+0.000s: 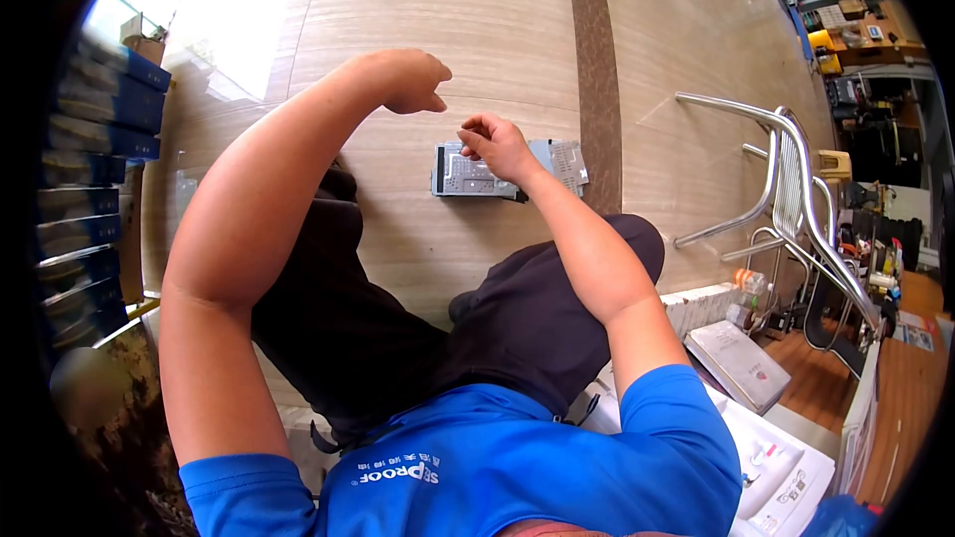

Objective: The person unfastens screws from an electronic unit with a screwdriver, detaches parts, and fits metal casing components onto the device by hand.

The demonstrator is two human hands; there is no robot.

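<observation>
A grey metal-cased electronic unit [473, 174] with slots and holes in its top lies on the tiled floor in front of my knees. At its right end shows a perforated metal plate [569, 163]; whether it is attached I cannot tell. My right hand [500, 149] is over the unit, fingers curled in toward the thumb. Anything held there is too small or hidden to make out. Beyond the unit and to its left, my left hand [416, 82] is in the air, its thumb apart from the forefinger, with nothing visible between them.
A metal-framed chair [791, 179] stands at the right. Stacked blue boxes [134, 104] line the left side. Close by on the right are a white box [741, 363], a plastic bottle [751, 281] and a white tray [786, 472]. Cluttered shelves [865, 30] fill the far right.
</observation>
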